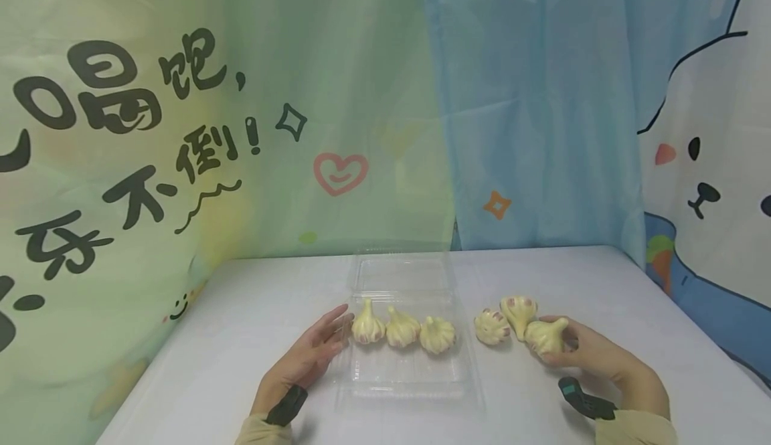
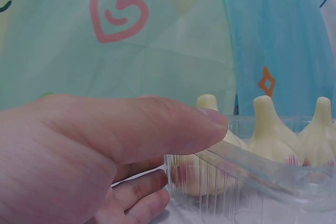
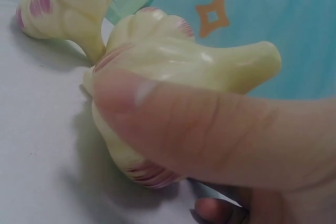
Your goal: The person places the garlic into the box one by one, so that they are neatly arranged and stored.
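My right hand [image 1: 593, 351] pinches a garlic bulb [image 1: 545, 336] between thumb and fingers; in the right wrist view the thumb lies across that bulb [image 3: 168, 61], its stem pointing right. Two more bulbs, one stem-forward [image 1: 519, 314] and one round [image 1: 492, 326], lie beside it on the table. A clear plastic container [image 1: 415, 371] with its lid open stands in the middle, three garlic bulbs in a row inside: left [image 1: 368, 324], middle [image 1: 401, 328] and right [image 1: 438, 335]. At its left side is my left hand [image 1: 313, 348], fingers fairly straight and thumb at the rim.
The container's clear lid [image 1: 402, 274] lies back toward the far edge of the white table [image 1: 211, 365]. Behind the table hangs a printed curtain [image 1: 373, 97] in green and blue. Dark bands [image 1: 288, 405] sit on both wrists.
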`<control>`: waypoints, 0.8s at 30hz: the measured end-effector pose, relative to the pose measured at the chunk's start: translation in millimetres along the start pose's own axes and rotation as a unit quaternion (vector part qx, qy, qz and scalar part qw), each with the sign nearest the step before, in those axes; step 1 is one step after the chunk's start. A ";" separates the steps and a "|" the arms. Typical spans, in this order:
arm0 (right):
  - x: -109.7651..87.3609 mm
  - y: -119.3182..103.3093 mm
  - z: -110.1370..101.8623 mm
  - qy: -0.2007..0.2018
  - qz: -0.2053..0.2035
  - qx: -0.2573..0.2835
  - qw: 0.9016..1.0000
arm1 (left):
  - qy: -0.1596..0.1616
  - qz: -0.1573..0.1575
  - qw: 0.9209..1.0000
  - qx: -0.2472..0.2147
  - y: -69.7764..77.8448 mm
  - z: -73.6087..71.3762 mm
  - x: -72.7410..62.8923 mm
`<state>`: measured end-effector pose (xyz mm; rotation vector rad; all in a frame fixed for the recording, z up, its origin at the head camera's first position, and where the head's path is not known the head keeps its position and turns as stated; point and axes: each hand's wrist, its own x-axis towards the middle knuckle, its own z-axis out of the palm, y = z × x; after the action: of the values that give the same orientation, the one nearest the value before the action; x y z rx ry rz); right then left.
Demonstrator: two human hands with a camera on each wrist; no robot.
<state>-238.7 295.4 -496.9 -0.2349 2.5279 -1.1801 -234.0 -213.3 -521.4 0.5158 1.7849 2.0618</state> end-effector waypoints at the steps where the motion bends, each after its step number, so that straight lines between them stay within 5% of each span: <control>1: -0.1 -0.3 0.1 0.002 -0.004 0.001 1.000 | 0.001 0.000 1.000 0.001 -0.1 -0.2 0.1; 24: -0.8 4.3 -6.5 0.004 0.022 -0.006 1.000 | -0.014 0.011 1.000 -0.002 -2.7 -3.4 1.5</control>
<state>-240.4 303.0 -496.1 -0.1761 2.5350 -1.1509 -236.9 -215.1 -524.4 0.5627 1.7679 2.0619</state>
